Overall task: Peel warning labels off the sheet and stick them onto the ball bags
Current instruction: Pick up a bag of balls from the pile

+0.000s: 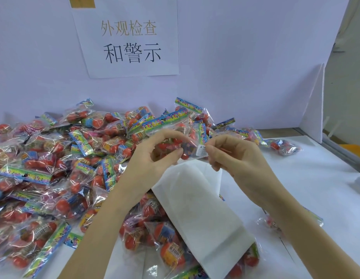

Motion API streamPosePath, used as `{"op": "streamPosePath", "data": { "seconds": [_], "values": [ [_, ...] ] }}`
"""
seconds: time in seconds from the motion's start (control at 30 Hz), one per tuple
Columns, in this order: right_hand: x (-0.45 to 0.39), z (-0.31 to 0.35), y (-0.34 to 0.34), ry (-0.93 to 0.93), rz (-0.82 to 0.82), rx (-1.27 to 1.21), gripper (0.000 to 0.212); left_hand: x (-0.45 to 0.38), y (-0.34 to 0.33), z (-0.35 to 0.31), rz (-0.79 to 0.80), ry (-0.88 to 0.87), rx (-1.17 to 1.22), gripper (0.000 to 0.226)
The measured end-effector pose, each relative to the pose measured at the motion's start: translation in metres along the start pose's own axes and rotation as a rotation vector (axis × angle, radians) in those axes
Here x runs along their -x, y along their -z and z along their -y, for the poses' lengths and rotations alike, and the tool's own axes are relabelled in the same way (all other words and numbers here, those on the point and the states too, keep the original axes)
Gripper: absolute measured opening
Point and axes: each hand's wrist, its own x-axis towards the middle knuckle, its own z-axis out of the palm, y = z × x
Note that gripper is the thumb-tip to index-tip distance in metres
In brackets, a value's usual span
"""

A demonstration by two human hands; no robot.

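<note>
Two bare forearms are reaching up from the near edge. Left of them, a heap of ball bags [60,168] is covering the desk [307,188], apparently still waiting for labels. At centre, the left hand [153,156] is gripping one ball bag [175,146], held above a white label sheet [201,208]. Just right, the right hand [231,152] is pinching a small warning label [201,151] against that bag, seemingly mid-sticking. Open desk is lying right, bounded by a white partition [314,109].
</note>
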Motion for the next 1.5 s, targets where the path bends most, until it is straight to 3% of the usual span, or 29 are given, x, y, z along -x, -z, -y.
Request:
{"op": "streamPosePath", "data": {
  "seconds": [0.2, 0.87, 1.13, 1.23, 1.33, 1.43, 1.5],
  "values": [
    [0.002, 0.0, -0.003, 0.0, -0.048, 0.187, 0.009, 0.0, -0.003, 0.007, 0.039, -0.014, -0.073, 0.047],
    [0.005, -0.008, -0.009, 0.026, -0.038, 0.387, 0.009, 0.001, -0.007, 0.01, 0.091, -0.015, -0.22, 0.037],
    [0.007, -0.012, -0.016, 0.191, -0.139, 0.584, 0.02, -0.001, -0.006, 0.013, 0.074, -0.026, -0.124, 0.038],
    [0.004, -0.012, -0.013, 0.176, -0.252, 0.543, 0.033, -0.001, -0.005, 0.012, 0.055, -0.029, -0.012, 0.038],
    [0.001, -0.008, -0.008, 0.033, -0.329, 0.388, 0.019, 0.0, -0.006, 0.008, 0.029, -0.031, 0.105, 0.038],
    [0.001, -0.002, -0.01, -0.167, -0.14, 0.101, 0.052, 0.0, -0.007, 0.006, 0.005, -0.035, 0.103, 0.037],
    [0.005, -0.002, -0.018, -0.171, -0.025, 0.119, 0.053, 0.0, -0.007, 0.006, 0.008, -0.034, 0.089, 0.036]
  ]
}}
